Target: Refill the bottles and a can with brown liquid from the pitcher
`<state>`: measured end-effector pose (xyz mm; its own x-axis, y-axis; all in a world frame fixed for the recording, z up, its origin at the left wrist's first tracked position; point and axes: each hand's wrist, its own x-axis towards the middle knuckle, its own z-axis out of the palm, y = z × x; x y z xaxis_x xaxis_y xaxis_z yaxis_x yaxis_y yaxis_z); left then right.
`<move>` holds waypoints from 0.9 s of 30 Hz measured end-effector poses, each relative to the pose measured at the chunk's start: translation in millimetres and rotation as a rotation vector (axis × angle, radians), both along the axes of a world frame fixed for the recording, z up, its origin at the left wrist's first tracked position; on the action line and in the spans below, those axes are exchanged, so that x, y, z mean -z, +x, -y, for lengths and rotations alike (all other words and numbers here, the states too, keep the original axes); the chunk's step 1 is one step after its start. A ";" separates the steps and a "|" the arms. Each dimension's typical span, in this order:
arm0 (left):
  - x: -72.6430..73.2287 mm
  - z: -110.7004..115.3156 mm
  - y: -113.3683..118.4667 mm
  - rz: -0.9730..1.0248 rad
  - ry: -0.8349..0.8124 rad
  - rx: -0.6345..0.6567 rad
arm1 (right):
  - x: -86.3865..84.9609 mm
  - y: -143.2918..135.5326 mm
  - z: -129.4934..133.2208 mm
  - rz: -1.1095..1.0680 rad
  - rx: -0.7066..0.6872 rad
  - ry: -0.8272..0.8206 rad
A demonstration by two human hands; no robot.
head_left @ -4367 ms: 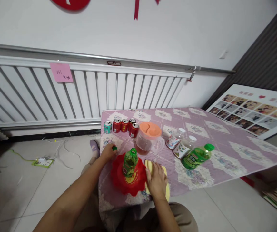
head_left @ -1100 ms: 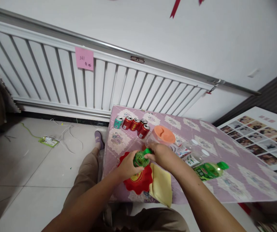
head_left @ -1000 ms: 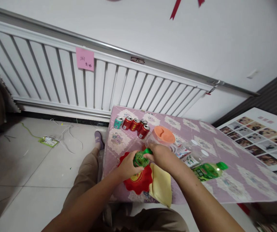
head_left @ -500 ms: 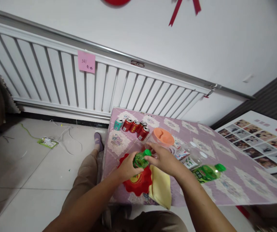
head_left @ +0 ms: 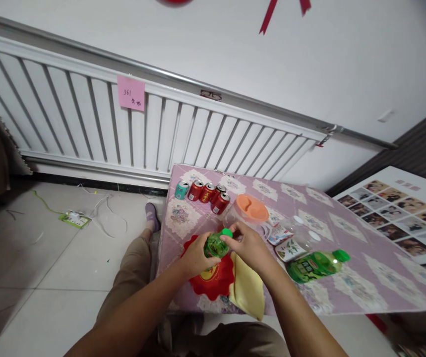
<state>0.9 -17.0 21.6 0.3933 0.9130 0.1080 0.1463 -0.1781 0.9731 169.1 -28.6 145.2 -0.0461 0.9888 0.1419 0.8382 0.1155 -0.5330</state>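
Note:
A green drink bottle [head_left: 216,246] is wrapped in my left hand [head_left: 198,258], tilted a little to the right above a red scalloped tray [head_left: 213,287]. My right hand [head_left: 248,246] pinches the bottle's green cap [head_left: 227,233] between thumb and fingers. Below my right hand a folded yellow cloth [head_left: 248,292] lies at the table's near edge, against the tray. Right of my right forearm, a second, larger green bottle [head_left: 315,266] lies on its side.
Several drink cans [head_left: 206,192] stand at the back left of the cloth-covered table [head_left: 350,233]. An orange-lidded container [head_left: 252,208] is right of them, near two clear bottles [head_left: 294,240] lying down. A white radiator [head_left: 190,134] runs behind. A power strip [head_left: 74,219] lies on the floor.
My right hand has come in from above the bottle and closed its fingers on the cap. My left hand keeps its hold on the bottle.

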 end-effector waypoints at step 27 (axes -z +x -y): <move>-4.0 0.7 -1.4 0.009 -0.012 0.023 | 36.8 9.7 12.7 -0.509 -0.045 -0.097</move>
<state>-0.5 -17.7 25.5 0.4133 0.9050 0.1011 0.1335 -0.1700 0.9764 178.8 -41.3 108.4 -0.0382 0.9971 0.0657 0.4656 0.0759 -0.8817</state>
